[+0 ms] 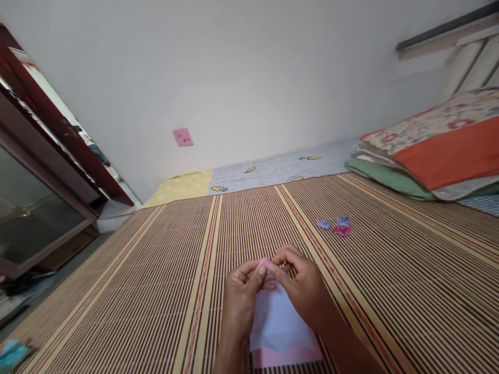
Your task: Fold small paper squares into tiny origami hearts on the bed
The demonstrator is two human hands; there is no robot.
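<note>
A small piece of pink paper (265, 263) is held up between both hands near the bottom centre. My left hand (245, 291) pinches its left side, thumb on top. On the right side, the thumb and fingers of my right hand (300, 280) close on the same paper. Beneath the hands lie pale bluish-white sheets (278, 322) on top of a pink sheet (288, 357), resting on the striped mat (171, 270). Farther right on the mat sit small folded papers: two blue ones (324, 223) (343, 221) and a magenta one (342, 230).
Folded bedding (448, 150) in orange, floral and green is piled at the right. A pink note (183, 137) is stuck to the white wall. A turquoise item (13, 354) lies at the lower left corner. A dark red door frame (70, 130) stands at left.
</note>
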